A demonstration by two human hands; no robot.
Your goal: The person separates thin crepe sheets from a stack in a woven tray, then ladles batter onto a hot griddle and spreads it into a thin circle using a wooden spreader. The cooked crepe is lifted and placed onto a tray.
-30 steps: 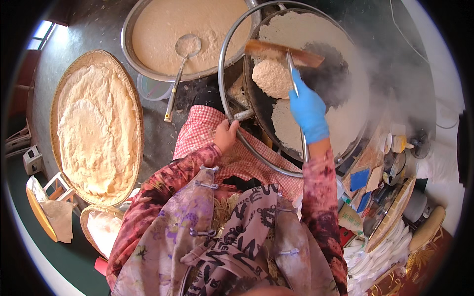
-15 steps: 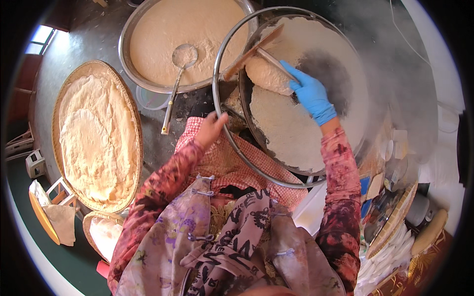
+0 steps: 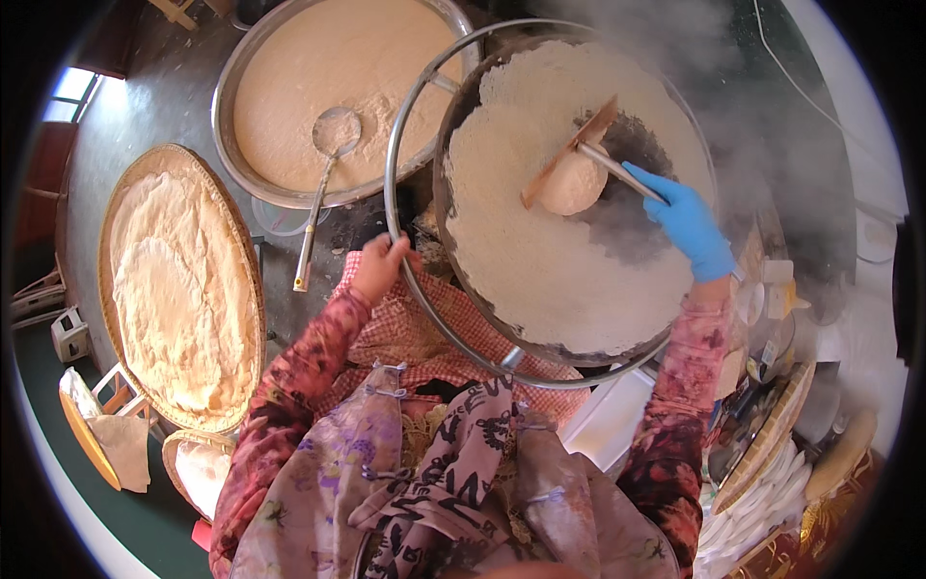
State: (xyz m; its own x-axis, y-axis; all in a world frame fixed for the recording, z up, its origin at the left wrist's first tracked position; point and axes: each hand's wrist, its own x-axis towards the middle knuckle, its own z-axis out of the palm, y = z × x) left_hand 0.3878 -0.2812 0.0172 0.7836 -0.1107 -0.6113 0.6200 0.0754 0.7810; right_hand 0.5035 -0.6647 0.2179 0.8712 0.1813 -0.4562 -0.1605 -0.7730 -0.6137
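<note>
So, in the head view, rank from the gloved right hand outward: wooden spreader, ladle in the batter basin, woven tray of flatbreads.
1. Wooden spreader, held by the right hand over the griddle.
2. Ladle, up-left in the batter basin.
3. Woven tray of flatbreads, far left.

Steam (image 3: 762, 87) blurs griddle (image 3: 540, 280) far rim; batter basin (image 3: 289, 193) top cut off.

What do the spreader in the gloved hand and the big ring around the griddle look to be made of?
Spreader blade: apparently bare wood, brown and matt, on a thin shiny handle, likely metal, held by the right hand. Ring: polished metal tube, bright silver glints; the left hand grips it.
</note>
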